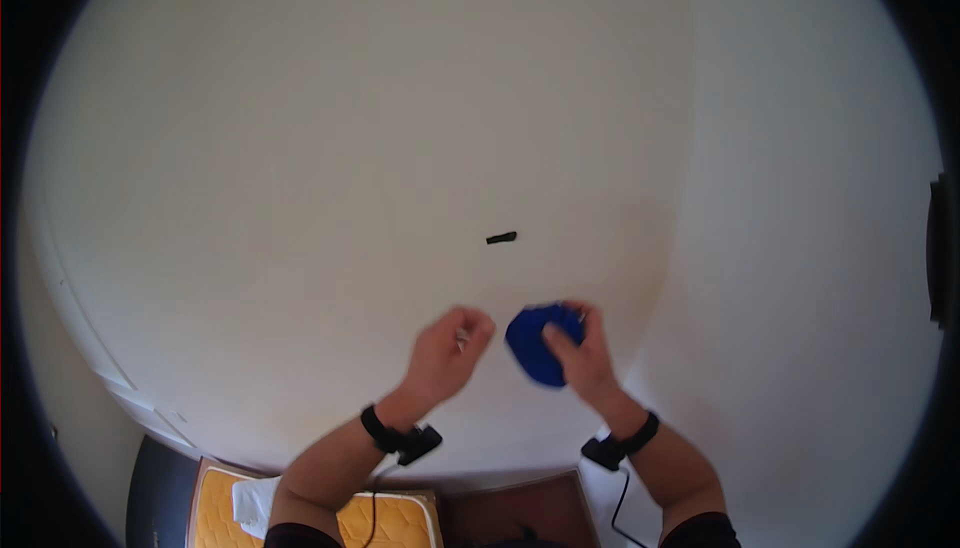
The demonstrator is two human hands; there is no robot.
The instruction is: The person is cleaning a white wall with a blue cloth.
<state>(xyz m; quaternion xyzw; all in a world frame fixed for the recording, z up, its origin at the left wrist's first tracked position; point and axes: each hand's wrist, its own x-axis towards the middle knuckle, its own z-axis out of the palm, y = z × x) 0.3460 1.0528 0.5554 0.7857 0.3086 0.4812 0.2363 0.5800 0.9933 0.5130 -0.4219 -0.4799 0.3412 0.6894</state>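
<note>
My right hand point(592, 356) grips a blue, rounded, flat thing point(538, 346) with the thumb across its face. It looks like cloth, perhaps a cap or a pouch, but I cannot tell its kind. To its left, my left hand point(447, 353) is closed with the fingers curled in. A small pale bit point(461, 338) shows between thumb and fingers, too small to name. Both hands are raised before a pale wall, apart from each other. Above them, a short black strip-like piece point(501, 238) is on the wall.
At the lower left is a yellow quilted mattress point(222, 503) with a white cloth point(255, 504) on it. Beside it stands a brown wooden panel point(520, 508). Black wrist straps with small boxes and cables are on both my wrists. A dark object point(937, 248) is at the far right.
</note>
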